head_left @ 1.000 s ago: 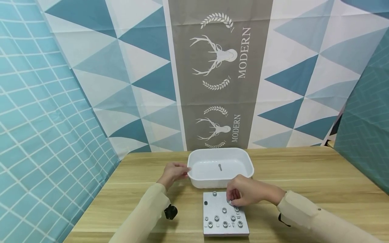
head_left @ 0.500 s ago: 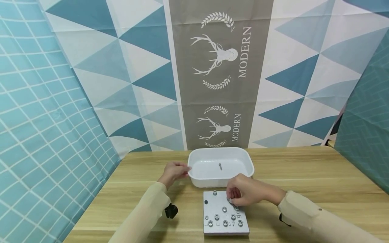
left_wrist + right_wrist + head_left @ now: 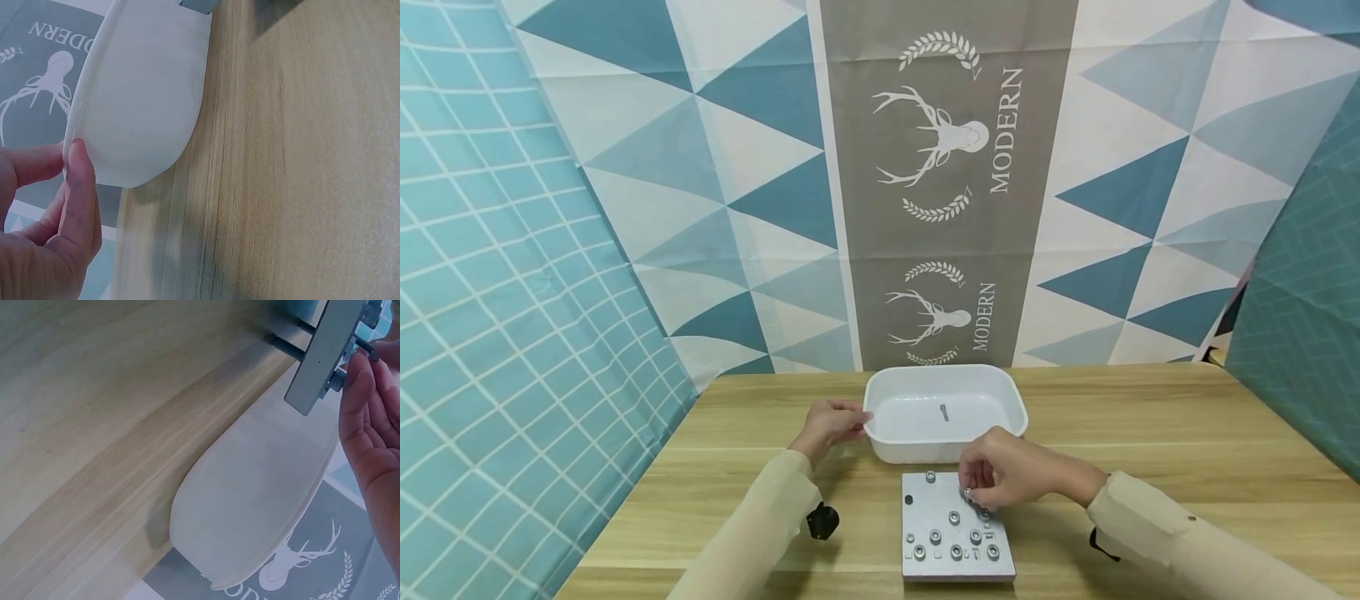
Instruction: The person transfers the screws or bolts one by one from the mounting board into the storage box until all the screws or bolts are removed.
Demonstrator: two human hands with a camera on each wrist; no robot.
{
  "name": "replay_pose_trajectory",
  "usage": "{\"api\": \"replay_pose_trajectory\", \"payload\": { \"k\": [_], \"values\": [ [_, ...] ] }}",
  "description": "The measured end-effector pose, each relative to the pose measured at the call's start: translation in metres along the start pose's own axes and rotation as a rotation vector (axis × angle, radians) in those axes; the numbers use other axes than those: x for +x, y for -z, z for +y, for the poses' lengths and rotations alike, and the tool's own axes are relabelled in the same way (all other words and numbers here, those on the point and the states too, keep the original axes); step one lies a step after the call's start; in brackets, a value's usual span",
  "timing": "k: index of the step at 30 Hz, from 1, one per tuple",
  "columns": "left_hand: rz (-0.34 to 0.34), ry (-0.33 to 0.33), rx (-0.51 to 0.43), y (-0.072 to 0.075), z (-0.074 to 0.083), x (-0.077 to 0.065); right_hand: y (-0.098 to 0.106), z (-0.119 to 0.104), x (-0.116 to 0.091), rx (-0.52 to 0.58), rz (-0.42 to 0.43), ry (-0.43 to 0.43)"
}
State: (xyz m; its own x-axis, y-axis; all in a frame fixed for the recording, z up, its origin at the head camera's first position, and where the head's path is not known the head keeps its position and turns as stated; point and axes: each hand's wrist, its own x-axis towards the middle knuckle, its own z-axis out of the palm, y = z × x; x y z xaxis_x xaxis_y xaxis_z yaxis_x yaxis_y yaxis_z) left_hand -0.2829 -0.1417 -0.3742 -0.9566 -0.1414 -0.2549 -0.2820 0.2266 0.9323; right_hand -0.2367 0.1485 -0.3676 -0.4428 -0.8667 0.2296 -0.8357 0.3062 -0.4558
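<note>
Toward the far right part of a thick silver metal block (image 3: 934,504), a small grey threaded screw (image 3: 362,342) seems to stand partly in the top face, pinched between thumb and fingertips of the right hand (image 3: 1003,467). It may cross-thread if it leans, or drop if the pinch slackens. Neighbouring round-headed grey metal bolts (image 3: 954,517) leave those fingers little room. Just beyond the block, a white rounded-rectangular tray (image 3: 917,452) holds one loose grey bolt (image 3: 943,412); the left hand (image 3: 829,423) grips its rim, and a careless tug could slide it against the block across the pale wood-grain table (image 3: 1150,450).
</note>
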Motion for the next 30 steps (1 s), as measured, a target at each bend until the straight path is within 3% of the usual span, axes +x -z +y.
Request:
{"api": "replay_pose_trajectory", "payload": {
  "k": [17, 30],
  "values": [
    [0.002, -0.003, 0.014, -0.001, 0.002, 0.0, 0.004, 0.0, 0.002, 0.073, 0.022, -0.059],
    [0.0, -0.01, 0.006, -0.001, -0.001, 0.001, 0.016, 0.004, 0.008, 0.069, 0.02, -0.075]
  ]
}}
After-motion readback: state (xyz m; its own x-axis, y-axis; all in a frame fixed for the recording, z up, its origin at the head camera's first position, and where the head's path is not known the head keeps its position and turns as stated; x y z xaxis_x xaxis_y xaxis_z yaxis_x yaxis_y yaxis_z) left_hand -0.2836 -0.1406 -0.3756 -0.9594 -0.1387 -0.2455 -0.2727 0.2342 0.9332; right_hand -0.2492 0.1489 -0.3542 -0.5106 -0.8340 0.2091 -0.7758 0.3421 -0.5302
